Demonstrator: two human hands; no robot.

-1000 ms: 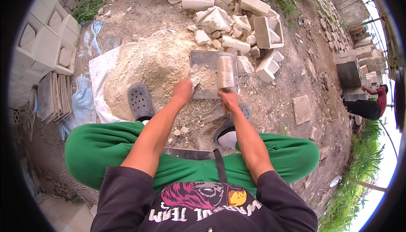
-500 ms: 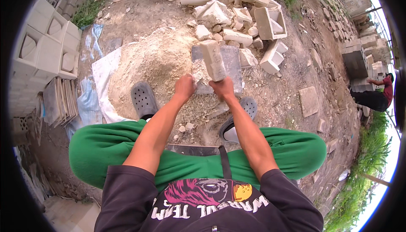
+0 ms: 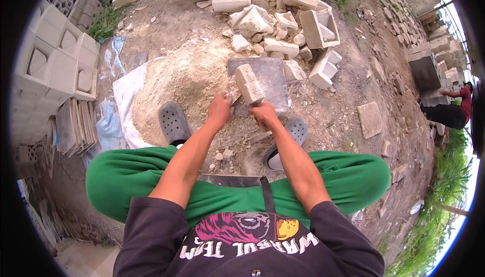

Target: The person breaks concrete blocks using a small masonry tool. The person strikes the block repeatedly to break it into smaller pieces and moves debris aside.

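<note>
My right hand point(image 3: 263, 113) is closed round the handle of what looks like a mallet, with a dusty, pale, block-shaped head point(image 3: 249, 85). The head lies low over a flat dark grey slab point(image 3: 273, 77), close to my left hand. My left hand point(image 3: 221, 109) is closed at the slab's left edge, pinching a small pale stone chunk point(image 3: 234, 88) partly hidden by the fingers and mallet head. A heap of crushed, sandy rubble point(image 3: 184, 72) rises just left of the slab.
Broken pale blocks point(image 3: 280, 47) pile up beyond the slab. A white sheet point(image 3: 129, 87) edges the heap. Stacked blocks point(image 3: 60, 57) stand at left. My clog-shod feet point(image 3: 173, 120) flank the work. Another person point(image 3: 454, 109) stands far right beside more blocks.
The mallet head has come down from a raised position, toward the slab and my left hand. My left hand stays in nearly the same place.
</note>
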